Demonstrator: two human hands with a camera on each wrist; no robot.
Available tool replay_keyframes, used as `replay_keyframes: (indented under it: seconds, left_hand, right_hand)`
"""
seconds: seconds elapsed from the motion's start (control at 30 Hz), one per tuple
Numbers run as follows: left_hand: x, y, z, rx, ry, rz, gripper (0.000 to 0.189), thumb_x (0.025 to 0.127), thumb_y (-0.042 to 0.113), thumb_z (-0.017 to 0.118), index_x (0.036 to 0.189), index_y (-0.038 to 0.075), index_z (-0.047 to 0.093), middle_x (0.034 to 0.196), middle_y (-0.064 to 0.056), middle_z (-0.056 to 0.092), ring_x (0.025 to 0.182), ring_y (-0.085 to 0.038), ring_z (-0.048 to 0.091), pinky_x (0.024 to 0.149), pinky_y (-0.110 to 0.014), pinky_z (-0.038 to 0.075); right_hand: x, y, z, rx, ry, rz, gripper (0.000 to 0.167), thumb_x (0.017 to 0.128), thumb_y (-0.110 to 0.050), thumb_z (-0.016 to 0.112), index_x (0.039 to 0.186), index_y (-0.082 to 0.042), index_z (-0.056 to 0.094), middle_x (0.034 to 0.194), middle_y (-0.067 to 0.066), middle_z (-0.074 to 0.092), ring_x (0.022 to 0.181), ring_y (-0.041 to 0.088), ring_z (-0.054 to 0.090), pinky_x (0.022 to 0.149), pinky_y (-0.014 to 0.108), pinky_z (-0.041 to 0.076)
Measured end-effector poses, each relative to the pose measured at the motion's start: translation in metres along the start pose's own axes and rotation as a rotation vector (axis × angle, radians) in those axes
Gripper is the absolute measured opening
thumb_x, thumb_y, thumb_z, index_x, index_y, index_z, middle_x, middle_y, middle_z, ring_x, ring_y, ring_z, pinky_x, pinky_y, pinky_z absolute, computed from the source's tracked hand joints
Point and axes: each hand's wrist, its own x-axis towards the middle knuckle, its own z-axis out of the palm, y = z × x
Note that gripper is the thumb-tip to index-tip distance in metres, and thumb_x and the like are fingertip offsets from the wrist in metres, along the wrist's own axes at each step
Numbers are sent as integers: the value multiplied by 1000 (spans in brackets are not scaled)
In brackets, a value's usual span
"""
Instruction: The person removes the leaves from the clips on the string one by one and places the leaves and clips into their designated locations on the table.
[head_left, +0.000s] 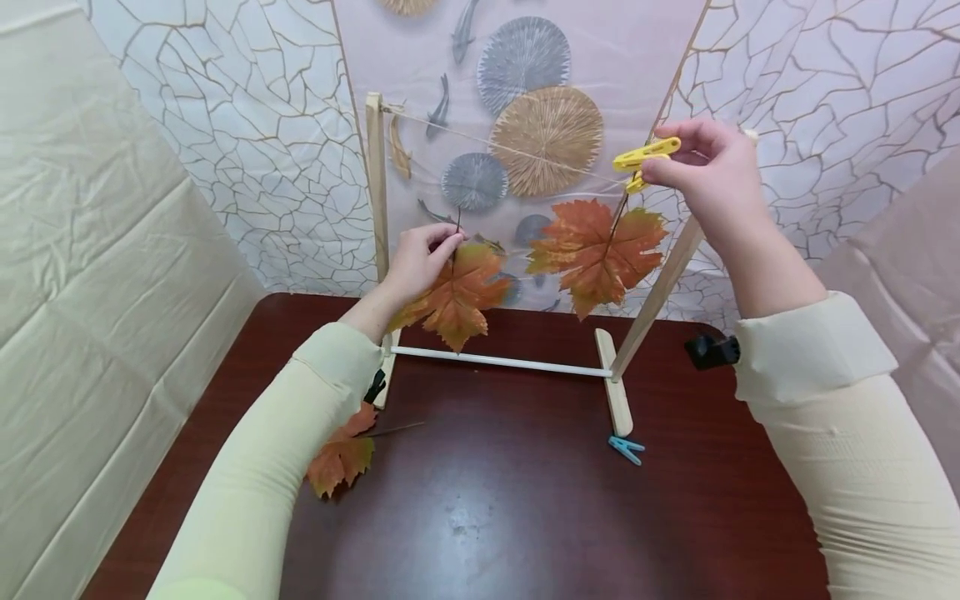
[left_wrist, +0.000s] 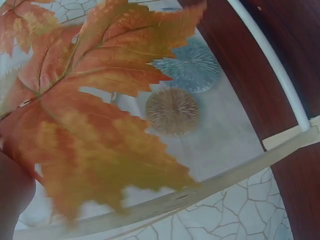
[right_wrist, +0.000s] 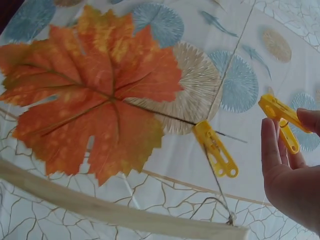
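My left hand (head_left: pixel 422 262) pinches the stem of an orange-green artificial maple leaf (head_left: pixel 461 292), which hangs below the fingers and fills much of the left wrist view. In my right hand (head_left: pixel 720 171) is a yellow clothespin (head_left: pixel 647 153), held between thumb and fingers near the right end of a thin string (head_left: pixel 517 153). A second yellow clothespin (right_wrist: pixel 215 150) is clipped on that string over the stem of another orange leaf (right_wrist: pixel 100 100). In the right wrist view, the held clothespin (right_wrist: pixel 272 107) is apart from the clipped one.
The string runs between two wooden posts (head_left: pixel 377 183) of a stand with a white crossbar (head_left: pixel 495 360) low down. A blue clothespin (head_left: pixel 626 450) lies by the stand's right foot (head_left: pixel 615 400). Another leaf (head_left: pixel 341 462) rests on the dark table (head_left: pixel 480 500), partly behind my left sleeve.
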Motion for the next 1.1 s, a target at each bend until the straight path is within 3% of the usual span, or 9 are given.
replay_keyframes:
  seconds: [0.13, 0.23, 0.43, 0.57, 0.7, 0.9, 0.97, 1.0, 1.1]
  left_hand:
    - [-6, -6, 3, -10, 10, -1, 23, 95, 21, 56, 95, 4, 71, 76, -7, 65, 64, -9, 48, 60, -19, 39]
    - [-12, -10, 5, -31, -9, -11, 23, 94, 23, 56, 91, 5, 70, 73, -5, 61, 64, -10, 46, 60, -21, 39]
    - [-23, -20, 9, 60, -100, 8, 24, 97, 22, 51, 98, 7, 70, 91, -7, 70, 72, -14, 53, 68, -25, 42]
    - [-31, -27, 13, 105, -163, -14, 26, 98, 22, 48, 100, 9, 70, 98, -6, 71, 77, -17, 58, 73, -30, 45]
    - [-38, -33, 16, 101, -185, -43, 26, 99, 23, 47, 103, 10, 70, 105, -6, 70, 90, -18, 64, 82, -34, 48]
    - [-47, -36, 15, 98, -227, 15, 25, 97, 20, 50, 107, 8, 69, 109, -8, 66, 102, -21, 61, 89, -36, 47]
    - [-49, -36, 13, 78, -253, 5, 25, 96, 19, 52, 113, 8, 68, 111, -9, 66, 101, -22, 61, 88, -37, 48]
    - [-51, -36, 11, 66, -267, -12, 26, 96, 18, 53, 116, 9, 66, 110, -9, 66, 99, -22, 61, 86, -37, 48]
    - [-54, -37, 7, 19, -299, -55, 28, 92, 14, 58, 119, 6, 63, 102, -13, 68, 88, -22, 63, 79, -35, 49]
  right_hand:
    - [-5, 9, -9, -44, -20, -3, 25, 81, 2, 67, 96, -17, 68, 84, -12, 65, 79, -1, 63, 68, 7, 48]
    - [-10, 16, -14, -76, -28, -4, 26, 81, 5, 65, 94, -17, 68, 81, -15, 67, 77, -3, 63, 68, 7, 48]
    - [-21, 31, -26, -235, -37, 8, 26, 83, 1, 64, 98, -20, 63, 84, -24, 62, 79, -8, 60, 70, 5, 46]
    - [-26, 39, -33, -350, -49, 45, 23, 86, -7, 65, 103, -21, 59, 82, -29, 60, 79, -11, 58, 70, 5, 44]
    - [-31, 49, -38, -416, -58, 70, 22, 87, -11, 65, 107, -19, 57, 83, -30, 57, 78, -12, 57, 68, 4, 44]
    - [-41, 64, -46, -500, -84, 84, 23, 89, -16, 64, 110, -13, 54, 83, -32, 53, 78, -14, 55, 68, 4, 44]
    - [-45, 71, -49, -531, -100, 88, 26, 90, -15, 62, 112, -8, 52, 83, -32, 52, 78, -16, 54, 67, 4, 44]
    - [-46, 74, -51, -549, -111, 93, 28, 90, -15, 61, 114, -6, 50, 84, -31, 52, 78, -17, 52, 67, 4, 44]
    - [-52, 85, -56, -590, -149, 112, 36, 92, -16, 59, 120, 1, 45, 100, -9, 61, 77, -20, 49, 66, 4, 42]
